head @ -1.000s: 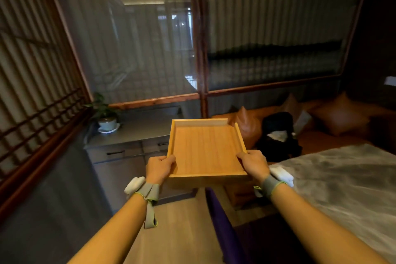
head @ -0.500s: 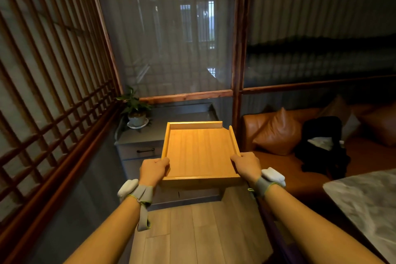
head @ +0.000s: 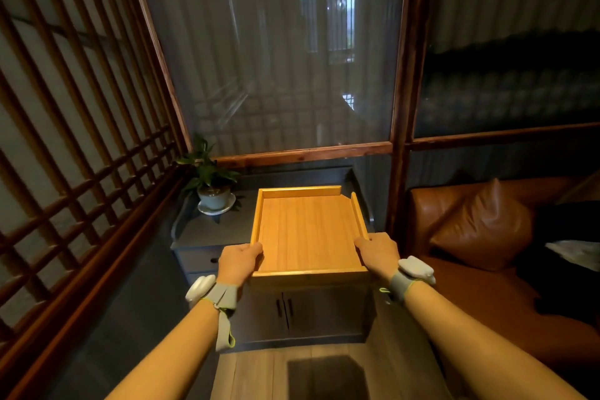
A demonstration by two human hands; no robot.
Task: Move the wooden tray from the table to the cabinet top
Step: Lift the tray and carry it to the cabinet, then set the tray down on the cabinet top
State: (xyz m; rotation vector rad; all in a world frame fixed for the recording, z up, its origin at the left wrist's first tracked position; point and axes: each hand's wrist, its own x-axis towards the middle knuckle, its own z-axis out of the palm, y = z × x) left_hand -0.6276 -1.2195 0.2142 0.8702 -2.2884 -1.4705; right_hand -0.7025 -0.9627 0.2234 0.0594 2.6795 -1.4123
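Note:
I hold a light wooden tray [head: 308, 230] with low raised edges level in front of me, in the air. My left hand [head: 238, 259] grips its near left edge and my right hand [head: 378, 252] grips its near right edge. The tray is empty. It hangs over the front part of a dark grey cabinet, whose top [head: 214, 227] shows to the left of the tray and behind it. Whether the tray touches the top I cannot tell.
A potted plant [head: 212, 187] on a saucer stands at the cabinet top's back left corner. A brown leather sofa [head: 480, 230] with cushions is close on the right. A wooden lattice screen [head: 74, 146] runs along the left, glass panels behind.
I have stepped closer to the cabinet and turned left. The tray, held in both hands throughout, now hangs over the cabinet top; the marble table has left the view.

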